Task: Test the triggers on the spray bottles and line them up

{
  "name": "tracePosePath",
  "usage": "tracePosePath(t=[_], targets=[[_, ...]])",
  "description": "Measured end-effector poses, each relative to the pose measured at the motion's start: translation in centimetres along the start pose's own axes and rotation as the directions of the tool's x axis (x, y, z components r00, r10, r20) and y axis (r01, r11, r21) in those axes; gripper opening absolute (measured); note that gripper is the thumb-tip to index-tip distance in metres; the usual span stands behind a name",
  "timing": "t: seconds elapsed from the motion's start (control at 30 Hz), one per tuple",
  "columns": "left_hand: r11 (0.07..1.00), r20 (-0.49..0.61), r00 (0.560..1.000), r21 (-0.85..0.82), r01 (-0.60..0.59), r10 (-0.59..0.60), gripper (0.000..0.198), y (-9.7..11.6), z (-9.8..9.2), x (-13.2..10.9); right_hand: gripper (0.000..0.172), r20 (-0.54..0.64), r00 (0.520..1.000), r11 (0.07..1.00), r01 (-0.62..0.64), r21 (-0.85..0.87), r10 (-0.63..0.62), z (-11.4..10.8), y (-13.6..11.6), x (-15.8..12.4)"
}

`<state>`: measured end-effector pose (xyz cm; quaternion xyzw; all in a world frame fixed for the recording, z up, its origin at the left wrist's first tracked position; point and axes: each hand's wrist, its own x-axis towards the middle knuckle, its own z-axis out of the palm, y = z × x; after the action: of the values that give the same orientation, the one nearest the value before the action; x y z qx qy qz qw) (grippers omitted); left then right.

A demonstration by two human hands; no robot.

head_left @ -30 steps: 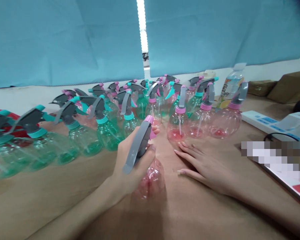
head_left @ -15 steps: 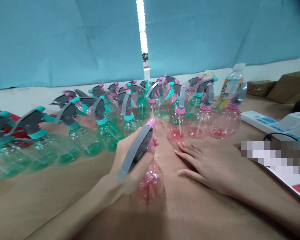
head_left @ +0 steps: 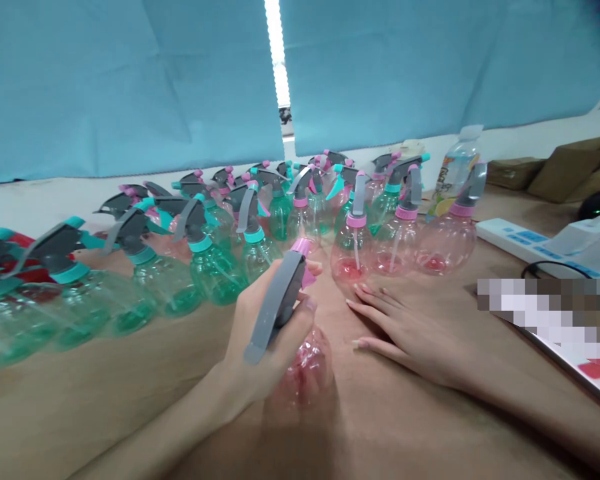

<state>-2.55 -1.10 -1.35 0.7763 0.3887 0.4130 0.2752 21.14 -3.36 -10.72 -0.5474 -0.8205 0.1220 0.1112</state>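
Observation:
My left hand (head_left: 260, 333) is wrapped round the neck of a spray bottle (head_left: 310, 367) with a clear pink body and a grey and pink trigger head. My fingers and palm hide its collar, and the nozzle points away from me. Palm down on the brown table (head_left: 380, 427), my right hand (head_left: 405, 327) lies with its fingers spread, holding nothing. Just beyond its fingertips stands a pink spray bottle (head_left: 351, 257), with another pink spray bottle (head_left: 395, 250) beside it. Left of my left hand is a green spray bottle (head_left: 217, 273) with a turquoise collar.
Several more green spray bottles (head_left: 170, 287) and pink ones crowd the left and back. At the right are a labelled drink bottle (head_left: 453, 173), a white power strip (head_left: 530, 243) with a plug, cardboard boxes (head_left: 575, 167) and a pixelated flat item (head_left: 555, 320).
The held spray bottle has shifted slightly right with my left hand, and the thumb sits a little differently on its head. My right hand stays flat; the view has moved slightly.

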Motion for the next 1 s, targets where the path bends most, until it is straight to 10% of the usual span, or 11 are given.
tracePosePath(t=[0.6, 1.0], targets=[[0.998, 0.005, 0.998, -0.038, -0.058, 0.058, 0.012, -0.6, 0.5, -0.1, 0.07, -0.002, 0.998, 0.998, 0.064, -0.006, -0.064, -0.5, -0.9, 0.0], [0.99, -0.045, 0.99, -0.035, -0.137, 0.135, 0.01, -0.7, 0.9, -0.1, 0.065, -0.076, 0.987, 0.907, 0.159, 0.389, -0.14, -2.7, -5.5, -1.2]])
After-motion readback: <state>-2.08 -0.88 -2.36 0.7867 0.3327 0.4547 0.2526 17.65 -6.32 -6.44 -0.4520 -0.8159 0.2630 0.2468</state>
